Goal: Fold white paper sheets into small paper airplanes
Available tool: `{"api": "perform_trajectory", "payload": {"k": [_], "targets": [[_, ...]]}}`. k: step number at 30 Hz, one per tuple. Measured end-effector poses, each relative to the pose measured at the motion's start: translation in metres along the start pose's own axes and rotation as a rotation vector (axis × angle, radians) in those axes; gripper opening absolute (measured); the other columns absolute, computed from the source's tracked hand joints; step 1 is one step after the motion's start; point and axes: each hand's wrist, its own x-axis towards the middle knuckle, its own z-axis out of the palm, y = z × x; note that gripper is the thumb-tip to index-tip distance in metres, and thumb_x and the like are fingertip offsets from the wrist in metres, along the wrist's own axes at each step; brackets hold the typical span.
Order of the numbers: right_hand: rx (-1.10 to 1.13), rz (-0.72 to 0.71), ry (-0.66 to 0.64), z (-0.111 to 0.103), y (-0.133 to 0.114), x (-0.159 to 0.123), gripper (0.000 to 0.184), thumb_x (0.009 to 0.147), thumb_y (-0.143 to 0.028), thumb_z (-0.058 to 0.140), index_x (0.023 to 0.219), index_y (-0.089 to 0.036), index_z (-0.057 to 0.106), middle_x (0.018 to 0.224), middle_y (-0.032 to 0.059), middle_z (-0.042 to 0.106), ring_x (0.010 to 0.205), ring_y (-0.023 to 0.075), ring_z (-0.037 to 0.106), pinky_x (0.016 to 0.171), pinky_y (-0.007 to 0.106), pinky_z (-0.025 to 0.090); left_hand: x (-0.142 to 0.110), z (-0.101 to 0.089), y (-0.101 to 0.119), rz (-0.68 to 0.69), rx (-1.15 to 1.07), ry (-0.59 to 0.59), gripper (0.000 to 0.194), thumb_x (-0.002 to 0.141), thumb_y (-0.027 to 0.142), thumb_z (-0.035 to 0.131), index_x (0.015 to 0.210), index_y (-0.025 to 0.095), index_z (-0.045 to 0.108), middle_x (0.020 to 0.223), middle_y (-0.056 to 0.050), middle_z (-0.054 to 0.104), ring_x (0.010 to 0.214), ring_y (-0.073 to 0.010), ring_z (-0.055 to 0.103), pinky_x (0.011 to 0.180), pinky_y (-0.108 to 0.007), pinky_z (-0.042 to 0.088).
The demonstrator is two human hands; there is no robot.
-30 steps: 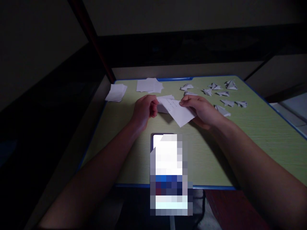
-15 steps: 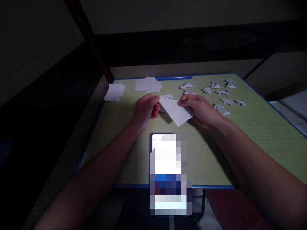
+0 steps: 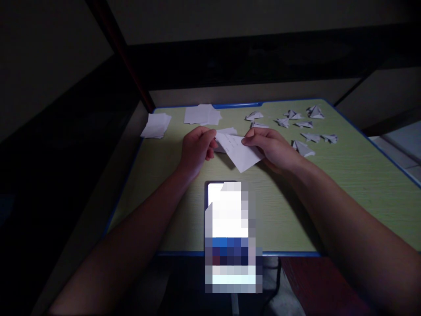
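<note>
Between my two hands is a sheet of white paper (image 3: 241, 156) folded to a point, with faint writing on its upper part. My left hand (image 3: 200, 147) pinches its left corner between thumb and finger, the other fingers curled. My right hand (image 3: 268, 147) grips the right side, thumb on top and fingers hidden beneath. Just behind the held sheet, more white paper (image 3: 226, 131) shows in part; whether it touches the held sheet I cannot tell. Nearest my right hand lies a folded paper piece (image 3: 303, 149).
Several small folded paper shapes (image 3: 304, 125) lie at the back right of the green table (image 3: 158, 210). Two stacks of paper stand at the back left: one stack (image 3: 156, 124) near the edge, another stack (image 3: 200, 115) beside it. A lit phone (image 3: 226, 215), partly pixelated, sits in front.
Both hands keep the same hold on the folded paper. The whole view has shifted very slightly; nothing on the table has visibly moved.
</note>
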Motion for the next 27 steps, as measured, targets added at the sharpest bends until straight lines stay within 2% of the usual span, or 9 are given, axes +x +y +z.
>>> {"api": "perform_trajectory", "payload": {"k": [27], "targets": [[-0.084,-0.064,0.047,0.0011,0.007,0.0047,0.013,0.067,-0.026,0.066,0.062,-0.022,0.055,0.056,-0.0006,0.051,0.049,0.0117,0.043,0.046,0.029,0.024,0.0024,-0.0021,-0.0017,-0.006,-0.029,0.036,0.016,0.073,0.027,0.062,0.064,0.017,0.053,0.058,0.006,0.053,0.036,-0.003,0.045,0.034,-0.02,0.025]]}}
